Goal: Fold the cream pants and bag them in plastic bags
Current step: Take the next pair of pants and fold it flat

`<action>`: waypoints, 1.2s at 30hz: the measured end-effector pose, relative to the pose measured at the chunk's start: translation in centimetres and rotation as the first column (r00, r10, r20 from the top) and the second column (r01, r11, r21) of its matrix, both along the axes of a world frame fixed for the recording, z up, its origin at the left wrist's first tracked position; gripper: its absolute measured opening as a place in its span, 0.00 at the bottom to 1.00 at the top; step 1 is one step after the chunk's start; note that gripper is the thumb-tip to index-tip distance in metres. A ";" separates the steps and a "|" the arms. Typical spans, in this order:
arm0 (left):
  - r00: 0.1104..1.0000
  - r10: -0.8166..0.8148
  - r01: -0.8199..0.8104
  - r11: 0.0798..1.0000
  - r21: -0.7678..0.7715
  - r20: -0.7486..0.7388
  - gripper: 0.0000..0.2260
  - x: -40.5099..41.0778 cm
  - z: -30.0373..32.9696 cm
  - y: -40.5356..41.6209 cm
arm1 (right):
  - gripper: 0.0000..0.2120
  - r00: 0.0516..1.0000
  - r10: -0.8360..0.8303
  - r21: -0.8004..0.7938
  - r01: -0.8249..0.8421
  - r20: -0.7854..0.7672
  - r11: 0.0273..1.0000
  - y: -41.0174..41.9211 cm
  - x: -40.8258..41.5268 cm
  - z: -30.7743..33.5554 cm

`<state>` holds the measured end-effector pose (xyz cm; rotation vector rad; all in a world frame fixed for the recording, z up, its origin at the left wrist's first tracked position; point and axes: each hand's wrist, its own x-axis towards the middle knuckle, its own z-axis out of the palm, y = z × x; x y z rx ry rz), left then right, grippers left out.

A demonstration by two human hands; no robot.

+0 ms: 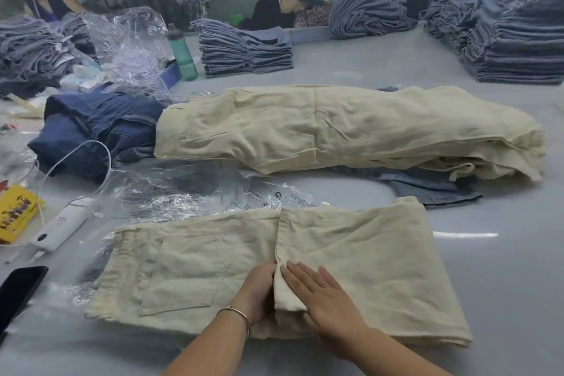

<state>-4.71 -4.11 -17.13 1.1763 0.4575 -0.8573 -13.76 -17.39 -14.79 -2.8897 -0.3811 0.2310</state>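
- The right hand (317, 293) lies flat with straight fingers on the folded-over leg end of the cream pants (274, 272), pressing it down near the hem edge.
- The left hand (259, 293) sits just beside it, fingers curled in under that hem edge; it seems to pinch the cloth, though the fingertips are hidden.
- The pants lie on the grey table (503, 284) right in front of the person, waistband and back pocket to the left, legs doubled back to about the middle.
- To fold well, I'd say keep the flat hand as an anchor, line the hem up square, and smooth wrinkles outward before the next fold.
- Clear plastic bags (195, 192) lie touching the pants' far edge, partly under them.
- Beyond waits a pile of cream pants (351, 128), with a heap of dark blue garments (100, 128) at its left end.
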 end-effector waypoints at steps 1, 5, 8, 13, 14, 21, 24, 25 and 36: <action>1.000 0.004 -0.006 0.997 -0.074 -0.024 0.20 0.1 0.2 -0.1 | 0.34 1.000 0.011 -0.033 -0.012 -0.004 0.999 -0.1 -0.1 -0.1; 0.998 -0.063 0.064 0.994 -0.094 0.014 0.25 -0.1 0.9 -0.5 | 0.31 0.998 0.045 -0.093 -0.049 -0.052 0.994 -0.7 -0.4 0.7; 0.978 -0.124 0.104 0.987 0.125 0.168 0.15 -0.1 1.8 -1.2 | 0.38 0.993 0.045 -0.082 -0.054 -0.109 0.995 -2.9 -1.1 1.8; 0.963 -0.161 0.169 0.986 -0.015 0.216 0.11 0.8 8.8 -5.0 | 0.50 0.971 -0.206 0.017 0.206 0.119 0.979 -7.4 -2.4 4.0; 0.959 -0.166 0.183 0.982 -0.055 0.230 0.11 1.0 10.4 -5.9 | 0.47 0.945 -0.277 0.062 0.270 0.176 0.961 -8.1 -2.9 4.3; 0.940 -0.153 0.250 0.917 -0.310 0.306 0.15 2.1 14.6 -7.0 | 0.34 0.732 -0.462 0.199 0.422 0.501 0.885 -12.2 -5.2 3.2; 0.947 -0.132 0.137 0.991 0.001 0.293 0.12 1.8 10.6 -5.1 | 0.41 0.803 -0.417 0.026 0.449 0.426 0.893 -12.5 -6.5 1.4; 0.941 -0.140 0.101 0.985 0.139 0.309 0.10 1.5 8.9 -4.2 | 0.42 0.821 -0.402 -0.055 0.461 0.406 0.886 -12.6 -6.8 0.7; 0.779 -0.213 -0.152 0.848 0.507 0.590 0.02 1.0 4.3 -2.4 | 0.21 0.809 -0.342 -0.124 0.447 0.478 0.886 -16.6 -8.9 -0.8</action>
